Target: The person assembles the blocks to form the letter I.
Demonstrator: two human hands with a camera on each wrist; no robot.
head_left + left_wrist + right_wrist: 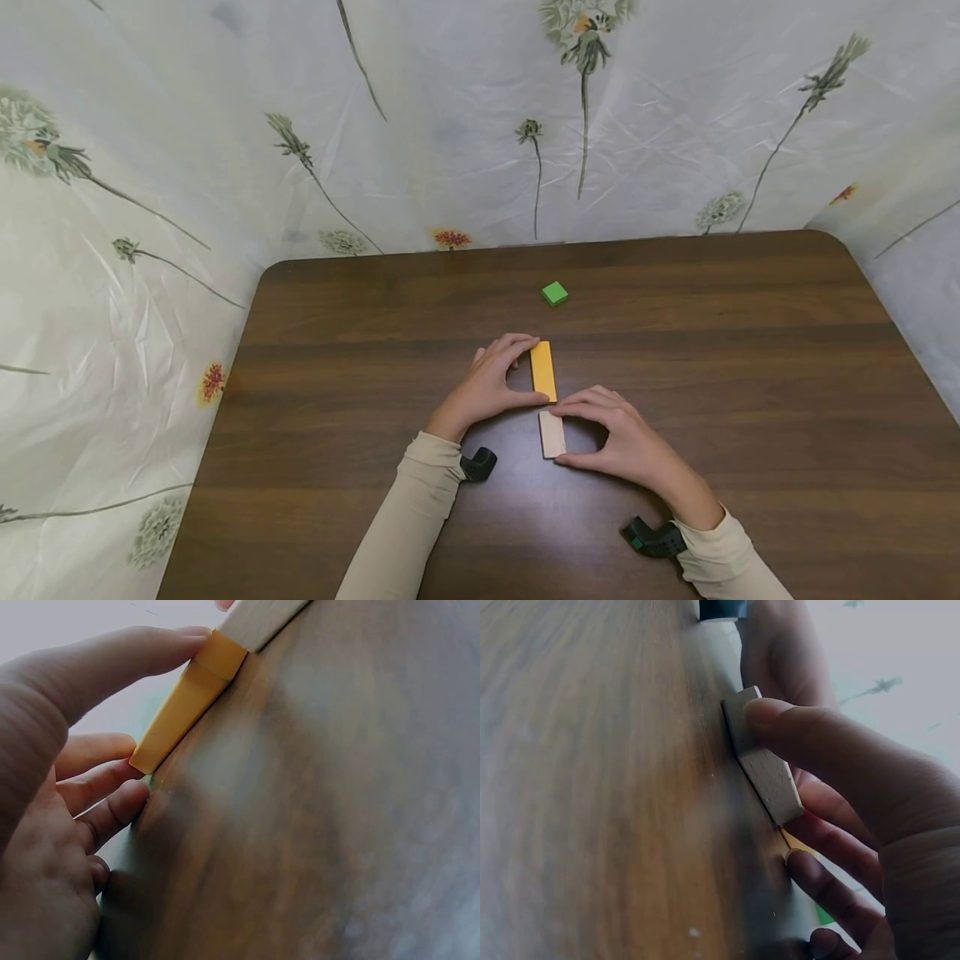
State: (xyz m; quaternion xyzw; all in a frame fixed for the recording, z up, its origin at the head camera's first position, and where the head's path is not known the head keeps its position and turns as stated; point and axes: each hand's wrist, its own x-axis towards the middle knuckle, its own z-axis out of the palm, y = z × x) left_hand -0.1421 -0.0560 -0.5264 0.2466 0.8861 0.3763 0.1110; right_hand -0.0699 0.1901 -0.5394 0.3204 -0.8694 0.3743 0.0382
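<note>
Yellow colours the long, slim block point(543, 372), pale beige the shorter block point(551, 435).

The person's left hand point(493, 382) pinches near the frame's centre, its arm point(408, 517) slanting up from the bottom edge; the right hand point(628, 437) pinches slightly lower right.

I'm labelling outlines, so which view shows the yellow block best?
The head view: nearly the whole top of the yellow block shows. The left wrist view is closer but foreshortens it; the right wrist view shows only a sliver beyond the right hand.
</note>
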